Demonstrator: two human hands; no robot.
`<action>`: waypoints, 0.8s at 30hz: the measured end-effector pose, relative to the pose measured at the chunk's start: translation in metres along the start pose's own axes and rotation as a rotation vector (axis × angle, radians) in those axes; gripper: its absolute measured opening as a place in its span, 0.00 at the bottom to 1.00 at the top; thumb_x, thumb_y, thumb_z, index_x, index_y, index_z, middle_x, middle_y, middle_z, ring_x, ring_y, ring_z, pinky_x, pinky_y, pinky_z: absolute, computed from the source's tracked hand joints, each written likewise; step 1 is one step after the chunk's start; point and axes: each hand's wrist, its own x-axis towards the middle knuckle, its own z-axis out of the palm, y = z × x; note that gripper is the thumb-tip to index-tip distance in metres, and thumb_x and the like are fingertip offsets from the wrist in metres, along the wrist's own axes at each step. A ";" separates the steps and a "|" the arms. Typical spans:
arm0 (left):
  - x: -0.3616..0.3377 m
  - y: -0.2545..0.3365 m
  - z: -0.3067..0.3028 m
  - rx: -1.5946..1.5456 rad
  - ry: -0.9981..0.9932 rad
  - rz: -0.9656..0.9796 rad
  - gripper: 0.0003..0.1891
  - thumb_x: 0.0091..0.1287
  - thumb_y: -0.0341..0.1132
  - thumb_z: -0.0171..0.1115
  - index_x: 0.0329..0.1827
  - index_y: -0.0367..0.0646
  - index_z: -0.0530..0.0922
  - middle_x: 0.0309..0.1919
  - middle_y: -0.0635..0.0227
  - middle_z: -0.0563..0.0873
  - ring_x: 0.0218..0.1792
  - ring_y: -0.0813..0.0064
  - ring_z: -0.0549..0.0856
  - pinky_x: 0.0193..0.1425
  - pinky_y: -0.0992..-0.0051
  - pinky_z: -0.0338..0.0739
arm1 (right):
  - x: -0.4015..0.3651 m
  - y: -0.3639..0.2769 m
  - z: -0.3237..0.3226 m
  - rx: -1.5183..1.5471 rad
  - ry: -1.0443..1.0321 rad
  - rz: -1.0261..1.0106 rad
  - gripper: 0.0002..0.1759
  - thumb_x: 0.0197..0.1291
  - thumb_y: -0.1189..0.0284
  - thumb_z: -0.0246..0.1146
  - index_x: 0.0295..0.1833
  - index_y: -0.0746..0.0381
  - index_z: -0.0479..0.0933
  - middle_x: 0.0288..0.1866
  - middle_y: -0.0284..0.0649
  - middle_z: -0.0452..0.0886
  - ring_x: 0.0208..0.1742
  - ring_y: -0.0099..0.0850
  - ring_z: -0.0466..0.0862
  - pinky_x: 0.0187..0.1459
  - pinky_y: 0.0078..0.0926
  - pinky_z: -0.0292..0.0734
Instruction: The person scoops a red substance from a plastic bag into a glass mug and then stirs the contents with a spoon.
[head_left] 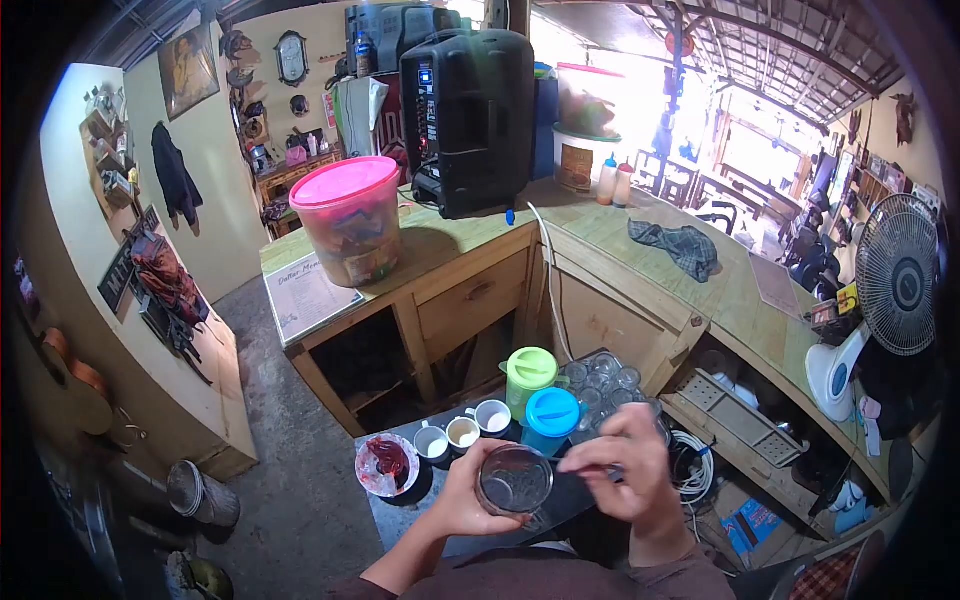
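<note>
Seen from the head camera, a person's bare left hand (pixel 462 497) grasps a clear, round drinking glass (pixel 515 480) over a dark, low tabletop (pixel 400 522), the vessel's open mouth tilted toward the lens. The right hand (pixel 638 478), fingers bent inward, is raised just beside it; a thin, dark shape near its fingertips may be a utensil, but whether it is gripped cannot be told.

Beyond the glass stand a blue plastic pitcher with a lid (pixel 550 412) and a lime-green lidded pitcher (pixel 531 372), near three white mugs (pixel 431 442) and a pale round bowl (pixel 362 470) of dark-red contents.

The glass could slip if the left hand's hold loosens, or be jarred should the right hand catch its rim. A sideways swing of either wrist might knock a mug or the blue pitcher, spilling what is inside.

Motion blurs the right hand, and the left hand's fingers are partly hidden around the glass. Whatever lies within the pitchers is concealed, and glare washes out the background opening.
</note>
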 end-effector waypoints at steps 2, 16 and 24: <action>0.000 -0.003 0.002 -0.225 -0.029 -0.027 0.45 0.38 0.38 0.84 0.61 0.37 0.69 0.52 0.60 0.83 0.54 0.70 0.83 0.64 0.69 0.75 | 0.007 0.002 0.015 0.016 -0.111 -0.017 0.09 0.48 0.72 0.72 0.38 0.53 0.86 0.29 0.31 0.75 0.37 0.32 0.76 0.49 0.34 0.68; 0.003 -0.007 -0.004 -0.324 -0.404 -0.027 0.47 0.41 0.37 0.84 0.64 0.36 0.66 0.54 0.62 0.79 0.58 0.71 0.79 0.68 0.69 0.70 | 0.001 0.022 0.002 0.443 -0.025 -0.020 0.14 0.44 0.79 0.73 0.40 0.57 0.89 0.31 0.35 0.76 0.39 0.33 0.77 0.43 0.28 0.72; 0.002 -0.003 0.002 -0.371 -0.443 -0.009 0.46 0.42 0.40 0.83 0.64 0.37 0.66 0.53 0.60 0.81 0.56 0.68 0.81 0.67 0.68 0.72 | -0.009 0.029 0.006 0.585 -0.015 -0.034 0.10 0.54 0.75 0.69 0.44 0.57 0.85 0.43 0.38 0.78 0.46 0.37 0.75 0.60 0.38 0.63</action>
